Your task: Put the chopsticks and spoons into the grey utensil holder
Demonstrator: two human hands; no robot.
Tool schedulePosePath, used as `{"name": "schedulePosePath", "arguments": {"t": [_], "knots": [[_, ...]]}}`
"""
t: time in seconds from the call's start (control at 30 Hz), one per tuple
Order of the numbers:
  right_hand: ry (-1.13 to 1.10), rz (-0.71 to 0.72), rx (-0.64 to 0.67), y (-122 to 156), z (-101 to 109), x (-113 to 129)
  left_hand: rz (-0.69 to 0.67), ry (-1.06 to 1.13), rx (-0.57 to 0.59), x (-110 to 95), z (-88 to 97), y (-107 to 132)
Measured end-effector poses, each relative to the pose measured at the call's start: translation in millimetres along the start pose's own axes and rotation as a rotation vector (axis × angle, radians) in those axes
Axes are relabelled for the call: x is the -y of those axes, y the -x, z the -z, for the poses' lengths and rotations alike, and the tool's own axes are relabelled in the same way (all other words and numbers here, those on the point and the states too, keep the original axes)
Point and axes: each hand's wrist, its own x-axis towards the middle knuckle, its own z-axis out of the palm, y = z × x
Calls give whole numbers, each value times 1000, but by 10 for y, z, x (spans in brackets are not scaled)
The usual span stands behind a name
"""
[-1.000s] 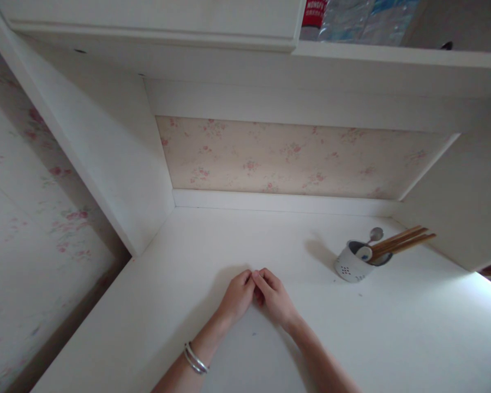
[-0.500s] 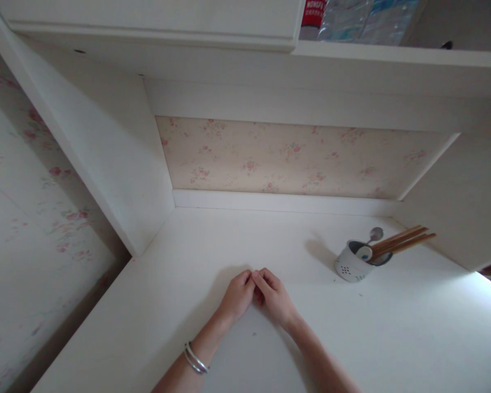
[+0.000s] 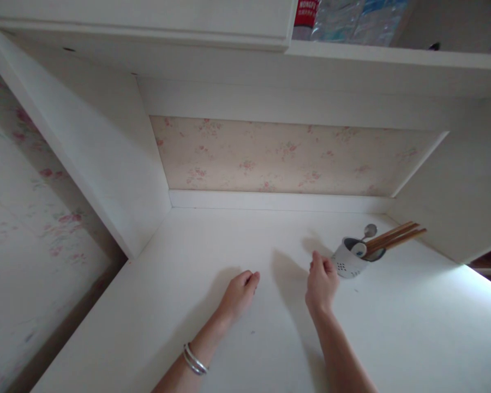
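Observation:
My left hand (image 3: 239,293) rests on the white tabletop in a loose fist, thumb over the curled fingers; nothing shows in it. Silver bangles (image 3: 195,360) circle that wrist. Raised a little above the surface, my right hand (image 3: 322,281) has its fingers curled in and no object visible in it. Just to its right stands a white utensil holder (image 3: 349,265) with punched holes, upright; whether the hand touches it I cannot tell. Inside lean several wooden chopsticks (image 3: 395,238), a metal spoon (image 3: 370,231) and a white round-ended utensil (image 3: 359,250).
A white side panel (image 3: 90,153) bounds the desk (image 3: 213,232) on the left, another panel (image 3: 454,202) on the right. Overhead is a cabinet shelf (image 3: 352,53) with a red-labelled bottle (image 3: 306,15) and clear bottles (image 3: 337,21). Floral wallpaper (image 3: 270,155) covers the back.
My right hand has parted from my left and moved right, up beside the utensil holder. My left hand has stayed in place. The view has shifted slightly.

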Motion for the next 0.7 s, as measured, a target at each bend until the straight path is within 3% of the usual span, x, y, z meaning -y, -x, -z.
{"name": "schedulePosePath", "arguments": {"t": [0.13,0.23,0.5,0.7], "knots": [[63,110,-461,-202,146,-44,5,-18,8,-4,-4,-5],[43,143,-642,-299,207,-73,7,-34,11,-13,0,-2],[280,99,-731,-521,373,-244,-5,-44,17,-20,-18,15],[380,-83,-596,-612,466,-332,1,-70,14,-10,-24,10]]}}
